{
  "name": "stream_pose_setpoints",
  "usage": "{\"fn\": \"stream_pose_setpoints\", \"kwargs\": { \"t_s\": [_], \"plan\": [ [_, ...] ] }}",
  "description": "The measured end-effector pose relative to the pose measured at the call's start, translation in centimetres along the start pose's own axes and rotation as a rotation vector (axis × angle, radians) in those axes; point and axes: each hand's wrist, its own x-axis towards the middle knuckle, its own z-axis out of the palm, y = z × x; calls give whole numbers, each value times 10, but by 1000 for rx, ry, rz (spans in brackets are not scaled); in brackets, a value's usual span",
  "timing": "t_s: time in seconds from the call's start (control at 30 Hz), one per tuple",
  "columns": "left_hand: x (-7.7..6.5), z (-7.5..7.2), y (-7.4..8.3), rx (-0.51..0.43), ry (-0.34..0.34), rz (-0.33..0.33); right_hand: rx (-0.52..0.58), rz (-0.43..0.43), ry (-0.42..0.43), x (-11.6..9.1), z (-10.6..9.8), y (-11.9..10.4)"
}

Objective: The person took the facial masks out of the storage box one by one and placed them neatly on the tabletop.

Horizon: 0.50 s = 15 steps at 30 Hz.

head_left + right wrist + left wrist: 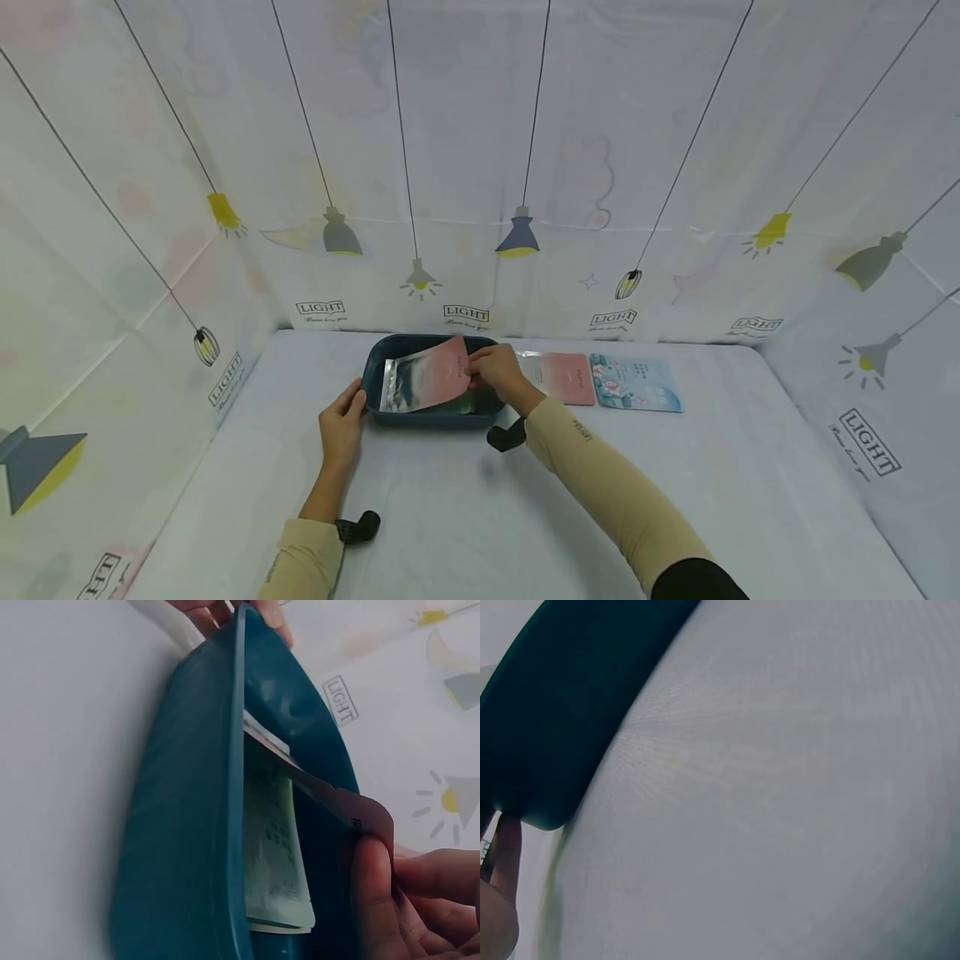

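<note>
A dark teal plastic basin [431, 421] stands on the white table near the back. My left hand [341, 429] holds its left end, thumb and fingers at the rim, as the right wrist view also shows at the top. Between thumb and fingers of my right hand [498, 372] is the pink end of a pink and silver sachet [431, 375]. This sachet slants over the inside of the basin, its silver end low at the left. Beneath it, a green sachet [277, 855] lies in the basin, partly covered.
Right of the basin, a second pink and silver sachet [566, 377] lies flat, partly behind my right hand. Beside it is a light blue flowered sachet [636, 383]. A white cloth [465, 167] printed with lamps hangs behind and along both sides.
</note>
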Motion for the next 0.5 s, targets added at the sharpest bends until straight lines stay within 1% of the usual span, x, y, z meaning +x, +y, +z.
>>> {"fn": "stream_pose_setpoints", "kwargs": {
  "t_s": [0.1,0.23,0.37,0.5],
  "plan": [
    [1,1,-3,4,7,13,21,27,-9,-1,-6,-3],
    [1,2,-4,-15,16,14,44,40,-13,-3,-12,-6],
    [0,2,-3,-33,17,12,82,29,-24,-4,-19,-9],
    [0,2,-3,-31,23,19,113,7,-34,-4,-26,-13]
  ]
}}
